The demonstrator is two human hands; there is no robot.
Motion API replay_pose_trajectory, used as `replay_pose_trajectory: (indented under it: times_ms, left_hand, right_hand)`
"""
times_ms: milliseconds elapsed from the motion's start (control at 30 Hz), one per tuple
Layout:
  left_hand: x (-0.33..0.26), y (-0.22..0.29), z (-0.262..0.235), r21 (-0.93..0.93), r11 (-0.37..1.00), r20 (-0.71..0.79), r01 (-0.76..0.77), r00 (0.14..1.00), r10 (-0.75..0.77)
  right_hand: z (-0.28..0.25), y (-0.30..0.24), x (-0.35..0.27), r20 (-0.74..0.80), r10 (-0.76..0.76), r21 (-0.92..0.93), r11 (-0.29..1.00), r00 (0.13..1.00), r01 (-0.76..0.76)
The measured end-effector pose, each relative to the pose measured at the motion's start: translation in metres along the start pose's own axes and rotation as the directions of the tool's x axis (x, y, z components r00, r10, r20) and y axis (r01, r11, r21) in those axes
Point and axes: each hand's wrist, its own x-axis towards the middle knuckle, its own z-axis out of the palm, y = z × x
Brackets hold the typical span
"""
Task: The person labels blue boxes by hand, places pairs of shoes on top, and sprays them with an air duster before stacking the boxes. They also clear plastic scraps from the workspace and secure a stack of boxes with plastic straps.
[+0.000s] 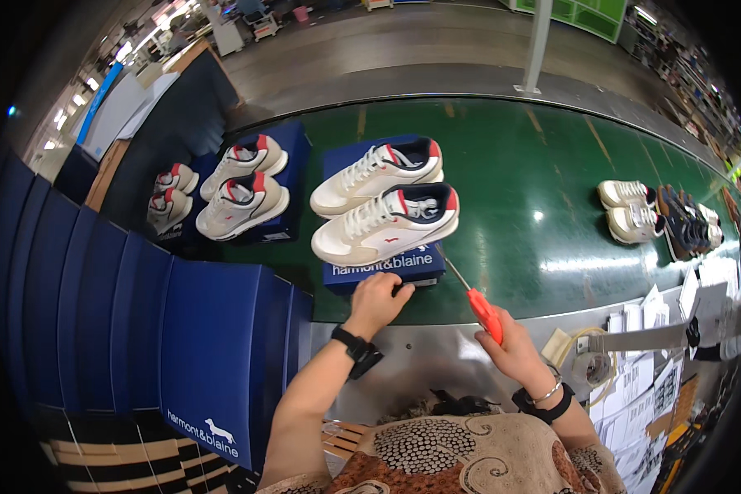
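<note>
Head view: left hand (379, 296) reaches forward from the lower edge, forearm bare, black watch (356, 347) on the wrist, fingers curled down and pressing on the near edge of a dark blue shoe box (370, 272); it touches the box, but a full grasp cannot be told. Right hand (514, 350) is lower and to the right, clenched around the orange handle of a screwdriver-like tool (479, 306), thin metal shaft angled up-left with its tip near the box's near right corner. Bracelet and black band on the right wrist. The box sits at the near edge of the green conveyor belt (535, 181), smooth and glossy with light glare. On the box lid rest two white sneakers (383, 216), side by side, toes to the left, white laces, navy and red collars, rubbery pale soles. To the left on the belt, a second blue box carries another sneaker pair (243, 193), same colours. Far right on the belt, a loose white pair (630, 210) beside dark soles. Flat blue cardboard box stacks (140, 329) stand at the left, matte. Papers (650, 362) lie at the lower right beside a grey metal ledge (436, 354).
</note>
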Motion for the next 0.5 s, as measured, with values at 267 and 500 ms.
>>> replay_pose_trajectory:
  times_ms: [267, 500]
  left_hand:
    - [0.042, -0.024, 0.021, 0.202, 0.978, 0.072, 0.045, 0.996, -0.061]
    - [0.064, 0.007, 0.013, -0.170, 0.973, 0.137, 0.156, 0.982, -0.134]
  right_hand:
    - [0.013, 0.027, 0.003, 0.165, 0.011, 0.032, 0.999, 0.986, -0.016]
    - [0.009, 0.044, -0.004, 0.139, 0.063, -0.026, 0.998, 0.988, -0.060]
